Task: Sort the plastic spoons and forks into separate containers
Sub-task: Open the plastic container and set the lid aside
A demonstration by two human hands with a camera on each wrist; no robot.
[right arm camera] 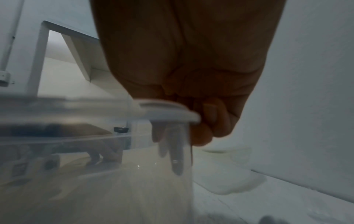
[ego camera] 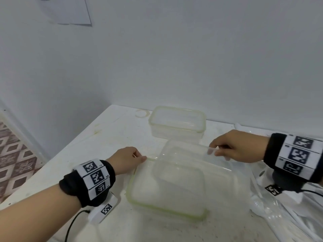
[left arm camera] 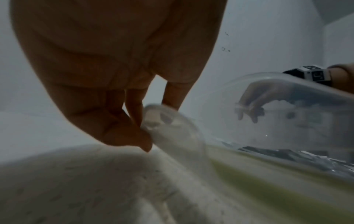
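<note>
I am seeing the left hand [ego camera: 128, 158] pinching the corner of a green-rimmed container [ego camera: 167, 209] on the white table [ego camera: 108, 130]. A smaller clear container [ego camera: 183, 154] is tilting inside it, its rim gripped by the right hand [ego camera: 234, 145]. Plastic cutlery [ego camera: 279, 219] is lying at the right.

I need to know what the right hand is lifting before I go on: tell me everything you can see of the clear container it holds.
The inner container is a clear, slightly cloudy plastic rectangular tub with rounded corners and a flanged rim. It looks empty. It sits tilted inside the larger green-rimmed container, right side raised. The right hand pinches its right rim, fingers inside the wall, thumb outside. The left hand grips the green-rimmed container's corner, not this tub.
</note>
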